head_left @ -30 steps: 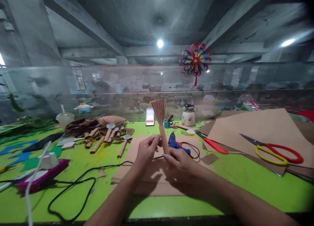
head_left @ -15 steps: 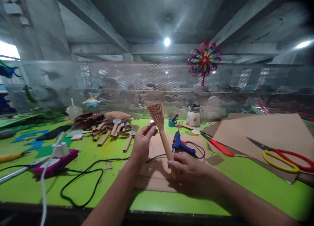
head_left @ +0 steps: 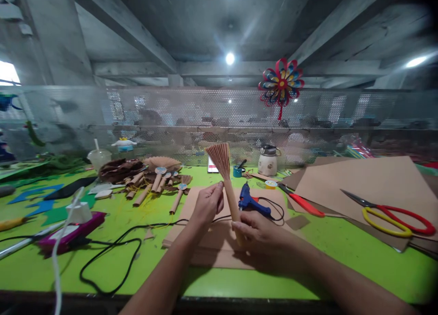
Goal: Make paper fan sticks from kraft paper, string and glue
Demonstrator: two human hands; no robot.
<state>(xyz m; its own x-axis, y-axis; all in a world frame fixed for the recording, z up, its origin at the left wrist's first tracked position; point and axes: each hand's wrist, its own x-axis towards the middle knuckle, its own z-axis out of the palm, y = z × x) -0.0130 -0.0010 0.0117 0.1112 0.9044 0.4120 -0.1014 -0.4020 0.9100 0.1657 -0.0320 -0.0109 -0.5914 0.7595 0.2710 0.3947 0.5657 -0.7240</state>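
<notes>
A brown pleated paper fan [head_left: 221, 160] on a rolled paper handle [head_left: 232, 201] stands slightly tilted above the table. My right hand [head_left: 251, 230] is closed around the lower handle. At the neck, where the pleats enter the handle, the fingers of my left hand [head_left: 209, 203] are pinched together against its left side; their tips are partly hidden. Beneath both hands lies a cardboard sheet [head_left: 198, 255]. Just behind my right hand, a blue glue gun [head_left: 255, 203] rests on the cardboard.
Several similar small fans [head_left: 178, 196] lie to the left. Scissors [head_left: 386, 214], a red-handled cutter [head_left: 306, 204] and brown paper sheets [head_left: 359, 178] are on the right. A purple power strip [head_left: 73, 233] and black cable [head_left: 128, 260] occupy the left front; a flask [head_left: 268, 162] stands behind.
My left hand has moved down from the pleats' left edge to the fan's neck. My right hand keeps its hold on the handle. The view has shifted slightly right, and a phone shows behind the fan.
</notes>
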